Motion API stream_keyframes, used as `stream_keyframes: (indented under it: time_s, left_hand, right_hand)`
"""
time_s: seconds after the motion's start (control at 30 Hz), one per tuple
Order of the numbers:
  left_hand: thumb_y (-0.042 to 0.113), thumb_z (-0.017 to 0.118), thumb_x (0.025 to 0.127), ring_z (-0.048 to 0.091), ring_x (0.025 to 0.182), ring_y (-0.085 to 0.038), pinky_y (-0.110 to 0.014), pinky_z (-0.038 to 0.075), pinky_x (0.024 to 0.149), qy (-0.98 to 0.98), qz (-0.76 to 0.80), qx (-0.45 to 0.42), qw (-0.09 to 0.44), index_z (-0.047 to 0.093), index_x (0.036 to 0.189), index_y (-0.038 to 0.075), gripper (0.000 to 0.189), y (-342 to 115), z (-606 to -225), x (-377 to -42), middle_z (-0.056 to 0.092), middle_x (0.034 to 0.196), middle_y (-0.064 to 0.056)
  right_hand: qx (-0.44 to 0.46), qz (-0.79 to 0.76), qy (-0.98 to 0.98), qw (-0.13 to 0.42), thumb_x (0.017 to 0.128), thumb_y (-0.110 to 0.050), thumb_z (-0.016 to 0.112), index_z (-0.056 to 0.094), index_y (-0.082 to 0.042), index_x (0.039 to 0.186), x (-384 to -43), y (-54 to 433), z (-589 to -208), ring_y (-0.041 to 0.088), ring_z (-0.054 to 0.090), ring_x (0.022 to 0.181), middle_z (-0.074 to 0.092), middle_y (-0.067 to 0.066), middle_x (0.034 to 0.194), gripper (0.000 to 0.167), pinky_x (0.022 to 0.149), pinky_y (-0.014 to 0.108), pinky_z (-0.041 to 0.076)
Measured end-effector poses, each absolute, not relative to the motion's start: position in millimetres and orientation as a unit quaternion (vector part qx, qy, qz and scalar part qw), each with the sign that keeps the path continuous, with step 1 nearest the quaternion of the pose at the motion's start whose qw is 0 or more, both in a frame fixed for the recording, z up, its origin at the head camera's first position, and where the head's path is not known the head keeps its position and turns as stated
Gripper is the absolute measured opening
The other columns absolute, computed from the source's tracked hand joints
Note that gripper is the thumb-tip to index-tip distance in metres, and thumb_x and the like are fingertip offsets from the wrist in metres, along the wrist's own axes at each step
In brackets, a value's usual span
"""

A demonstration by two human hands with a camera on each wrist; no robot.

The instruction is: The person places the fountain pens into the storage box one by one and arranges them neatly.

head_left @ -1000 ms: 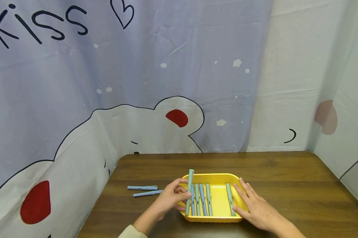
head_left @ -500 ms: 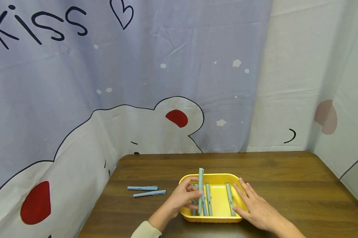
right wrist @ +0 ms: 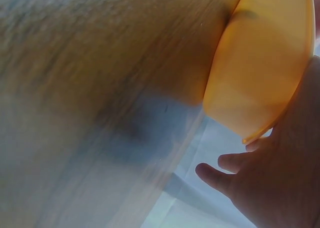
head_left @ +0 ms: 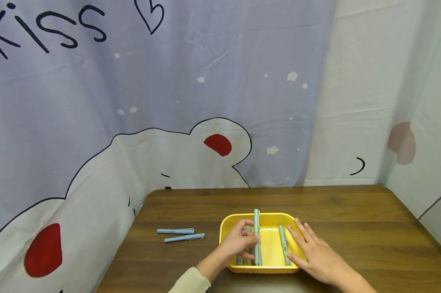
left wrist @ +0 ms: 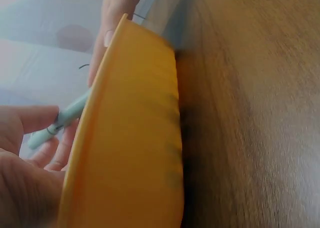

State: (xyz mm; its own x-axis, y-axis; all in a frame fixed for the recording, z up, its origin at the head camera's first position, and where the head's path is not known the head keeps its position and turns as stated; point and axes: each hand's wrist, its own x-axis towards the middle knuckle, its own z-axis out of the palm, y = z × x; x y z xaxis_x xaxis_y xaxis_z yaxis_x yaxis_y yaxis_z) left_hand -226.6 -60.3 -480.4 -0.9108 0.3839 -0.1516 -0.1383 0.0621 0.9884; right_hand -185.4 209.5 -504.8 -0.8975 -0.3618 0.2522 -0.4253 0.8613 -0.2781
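Note:
My left hand (head_left: 236, 243) pinches a pale green pen (head_left: 256, 232) between thumb and fingers, holding it nearly upright in the head view over the yellow tray (head_left: 225, 221). In the left wrist view the same green pen (left wrist: 70, 113) shows between thumb and fingers above the tray's wall (left wrist: 130, 123). Several blue and green pens lie in the tray's left part, partly hidden by this hand. Another green pen (head_left: 284, 244) lies near the tray's right side. My right hand (head_left: 317, 256) rests with spread fingers on the tray's right rim, holding no pen.
Two blue pens, an upper pen (head_left: 175, 231) and a lower pen (head_left: 184, 237), lie on the brown wooden table (head_left: 334, 207) left of the tray. A printed curtain (head_left: 242, 81) hangs behind the table and along its sides.
My left hand has carried the green pen rightward across the tray, from its left edge toward the middle. The right hand stays on the right rim.

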Motion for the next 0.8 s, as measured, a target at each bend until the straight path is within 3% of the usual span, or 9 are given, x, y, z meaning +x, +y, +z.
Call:
stream_keyframes:
  time_s: [0.27,0.5,0.8]
  left_hand:
    - [0.008,0.069,0.094,0.057,0.07,-0.017,-0.034,0.06,0.053,0.721,0.663,0.069,0.188,0.051,0.127,0.01,0.038,-42.1,-489.8,-227.0,0.059,0.086,-0.005]
    - [0.009,0.069,0.095,0.057,0.067,-0.016,-0.032,0.059,0.053,0.741,0.637,0.063,0.201,0.051,0.127,0.01,0.036,-30.7,-494.6,-226.1,0.059,0.085,-0.006]
    - [0.004,0.07,0.094,0.059,0.066,-0.016,-0.031,0.059,0.053,0.765,0.61,0.064,0.196,0.052,0.12,0.009,0.032,-20.6,-497.0,-229.0,0.06,0.084,-0.006]
  right_hand:
    - [0.198,0.158,-0.964,0.085,0.098,-0.056,0.058,0.041,-0.017,0.157,-185.2,208.9,-503.1,0.045,0.033,0.146,0.027,0.017,0.165,0.073,0.104,0.068,0.039]
    - [0.195,0.157,-0.964,0.089,0.097,-0.056,0.059,0.042,-0.018,0.156,-184.4,208.6,-503.9,0.045,0.03,0.147,0.029,0.015,0.164,0.072,0.109,0.073,0.026]
    - [0.193,0.157,-0.964,0.091,0.097,-0.056,0.06,0.042,-0.019,0.156,-184.5,208.7,-503.6,0.045,0.029,0.148,0.029,0.015,0.164,0.071,0.11,0.073,0.026]
